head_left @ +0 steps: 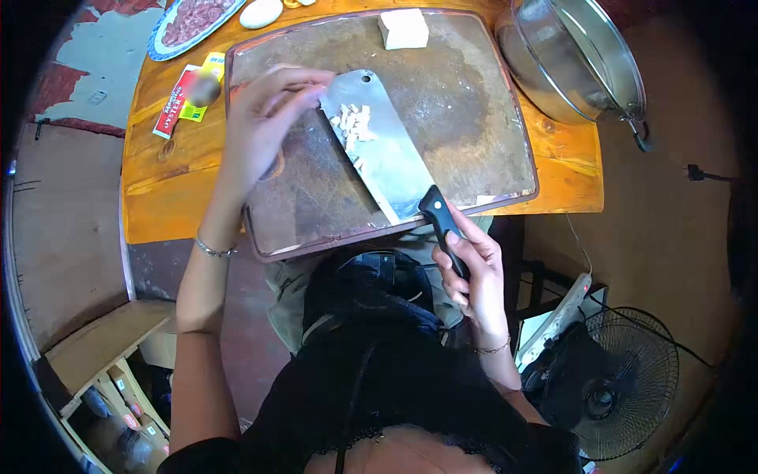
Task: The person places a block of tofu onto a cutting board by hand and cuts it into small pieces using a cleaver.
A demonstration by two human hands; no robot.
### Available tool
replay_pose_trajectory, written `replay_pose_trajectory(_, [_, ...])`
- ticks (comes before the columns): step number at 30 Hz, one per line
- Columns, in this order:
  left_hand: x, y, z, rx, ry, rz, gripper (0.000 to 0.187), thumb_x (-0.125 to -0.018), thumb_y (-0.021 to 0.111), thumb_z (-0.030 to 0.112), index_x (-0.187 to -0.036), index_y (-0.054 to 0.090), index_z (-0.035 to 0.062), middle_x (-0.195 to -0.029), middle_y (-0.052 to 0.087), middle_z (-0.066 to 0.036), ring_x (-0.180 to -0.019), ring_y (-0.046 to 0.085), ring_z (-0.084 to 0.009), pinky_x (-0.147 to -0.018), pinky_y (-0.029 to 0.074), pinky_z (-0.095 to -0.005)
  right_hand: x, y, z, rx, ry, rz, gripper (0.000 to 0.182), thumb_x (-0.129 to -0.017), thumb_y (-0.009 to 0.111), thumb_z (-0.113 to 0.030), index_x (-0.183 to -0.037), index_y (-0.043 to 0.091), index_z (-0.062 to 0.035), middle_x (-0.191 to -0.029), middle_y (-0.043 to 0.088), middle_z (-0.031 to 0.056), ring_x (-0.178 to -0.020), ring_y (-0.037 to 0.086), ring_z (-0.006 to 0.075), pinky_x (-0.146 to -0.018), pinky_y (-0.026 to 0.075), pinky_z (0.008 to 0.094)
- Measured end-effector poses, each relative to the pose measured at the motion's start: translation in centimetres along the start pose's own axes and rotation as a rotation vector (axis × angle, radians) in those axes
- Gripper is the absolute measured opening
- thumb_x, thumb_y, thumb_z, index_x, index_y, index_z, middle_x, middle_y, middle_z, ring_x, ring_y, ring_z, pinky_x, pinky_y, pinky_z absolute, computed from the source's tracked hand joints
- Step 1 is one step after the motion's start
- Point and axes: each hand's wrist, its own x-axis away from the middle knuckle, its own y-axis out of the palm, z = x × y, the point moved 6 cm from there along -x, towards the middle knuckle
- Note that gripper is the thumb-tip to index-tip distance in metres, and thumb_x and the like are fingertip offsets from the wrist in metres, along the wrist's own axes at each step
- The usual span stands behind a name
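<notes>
My right hand (475, 265) is wrapped round the black handle of a cleaver (388, 162). Its broad blade lies tilted over the cutting board (316, 209), pointing away from me. Small chopped whitish pieces (353, 125) rest on the flat of the blade near its far end. My left hand (272, 110) is at the blade's far left corner, its thumb and fingers stretched out with the tips right at the edge. A white block that looks like tofu (403, 29) sits at the far side of the board.
A metal pot (553, 63) stands at the table's right. Along the far left are a plate of minced meat (170, 51), a white egg (260, 13) and a red oyster sauce packet (174, 107) with a yellow packet. A fan (632, 387) and power strip (553, 324) are low right.
</notes>
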Motion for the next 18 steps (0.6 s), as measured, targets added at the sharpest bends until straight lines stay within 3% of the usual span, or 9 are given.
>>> replay_pose_trajectory(5, [1.9,-3.5,-1.8,-0.099,-0.147,0.063,0.015,-0.089,0.061,0.002,-0.102,0.067,-0.0014,-0.102,0.065,-0.005,-0.091,0.061,-0.0104,-0.083,0.048,-0.0245,1.4,-1.4,-4.5,0.073,-0.111,0.103,0.045,-0.093,0.052,-0.010,-0.138,0.047,-0.0093,-0.066,0.051,0.0030,-0.036,0.028,0.0001,-0.031,0.018,0.0154])
replay_pose_trajectory(7, [1.1,-2.5,-1.7,-0.116,-0.106,0.044,0.015,-0.088,0.062,0.001,-0.101,0.066,-0.0027,-0.100,0.064,-0.005,-0.090,0.061,-0.0105,-0.082,0.048,-0.0235,3.0,-2.1,-11.1,0.181,-0.435,0.217,0.047,-0.092,0.053,-0.016,-0.137,0.047,-0.0045,-0.062,0.050,0.0017,-0.034,0.026,-0.0004,-0.030,0.017,0.0156])
replay_pose_trajectory(10, [1.0,-1.8,-0.9,-0.105,-0.048,0.015,0.016,-0.085,0.064,-0.001,-0.101,0.066,-0.0027,-0.098,0.064,-0.006,-0.090,0.061,-0.0110,-0.078,0.048,-0.0228,4.8,-3.7,-18.1,0.327,-0.881,0.404,0.044,-0.092,0.054,-0.012,-0.135,0.049,-0.0039,-0.062,0.053,0.0005,-0.036,0.031,-0.0007,-0.033,0.021,0.0136])
replay_pose_trajectory(12, [-0.3,-0.9,-0.2,-0.139,-0.004,-0.029,0.018,-0.084,0.065,-0.001,-0.102,0.067,-0.0014,-0.098,0.063,-0.006,-0.091,0.061,-0.0110,-0.076,0.048,-0.0227,5.0,-5.2,-21.3,0.542,-1.180,0.598,0.042,-0.091,0.056,-0.007,-0.132,0.052,-0.0020,-0.071,0.062,0.0030,-0.042,0.039,-0.0004,-0.037,0.029,0.0152])
replay_pose_trajectory(13, [-1.2,-0.3,0.8,-0.192,0.025,-0.067,0.019,-0.083,0.065,-0.001,-0.103,0.067,-0.0007,-0.098,0.063,-0.006,-0.091,0.061,-0.0108,-0.075,0.048,-0.0227,3.8,-6.7,-22.9,0.865,-1.322,0.669,0.041,-0.090,0.057,-0.005,-0.131,0.054,-0.0020,-0.077,0.064,0.0027,-0.047,0.042,0.0001,-0.041,0.033,0.0161])
replay_pose_trajectory(15, [-3.1,1.3,2.8,-0.303,0.053,-0.148,0.024,-0.082,0.066,0.000,-0.105,0.068,0.0031,-0.099,0.063,-0.007,-0.092,0.061,-0.0150,-0.078,0.049,-0.0268,3.0,-6.9,-24.2,1.077,-1.167,0.809,0.037,-0.090,0.059,-0.005,-0.127,0.058,-0.0028,-0.095,0.068,0.0012,-0.060,0.047,0.0014,-0.051,0.039,0.0181])
replay_pose_trajectory(18, [-6.5,5.4,7.7,-0.435,0.377,-0.205,0.028,-0.083,0.065,0.004,-0.111,0.067,0.0063,-0.107,0.063,-0.009,-0.100,0.059,-0.0218,-0.089,0.046,-0.0330,2.9,-7.6,-25.4,0.936,-1.159,0.780,0.039,-0.090,0.058,-0.005,-0.129,0.057,-0.0049,-0.078,0.063,-0.0021,-0.053,0.042,-0.0005,-0.045,0.033,0.0164])
